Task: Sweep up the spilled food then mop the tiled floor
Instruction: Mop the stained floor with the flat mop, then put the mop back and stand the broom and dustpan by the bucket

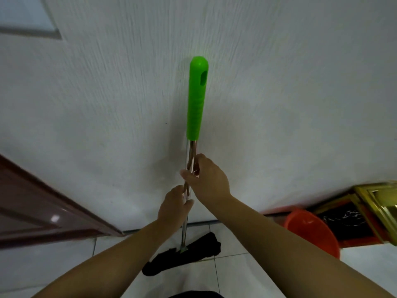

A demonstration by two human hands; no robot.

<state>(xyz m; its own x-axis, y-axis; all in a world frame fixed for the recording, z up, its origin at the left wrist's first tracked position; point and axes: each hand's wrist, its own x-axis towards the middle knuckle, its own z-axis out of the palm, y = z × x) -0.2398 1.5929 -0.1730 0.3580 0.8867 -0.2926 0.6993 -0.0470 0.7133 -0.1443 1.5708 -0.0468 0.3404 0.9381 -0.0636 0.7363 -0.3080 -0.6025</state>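
Note:
A mop stands nearly upright in front of a white wall. Its bright green grip (196,97) tops a shiny metal pole (184,231), and its black cloth head (184,254) rests on the pale tiled floor (236,274). My left hand (174,208) is wrapped around the pole lower down. Just above it, my right hand (205,179) grips the pole below the green grip. No spilled food shows in this view.
An orange plastic bucket (311,230) sits on the floor at the right, by the wall. Behind it is a gold-framed, dark-panelled piece (365,209). A dark brown door (38,209) stands at the left. The textured white wall (279,104) is close ahead.

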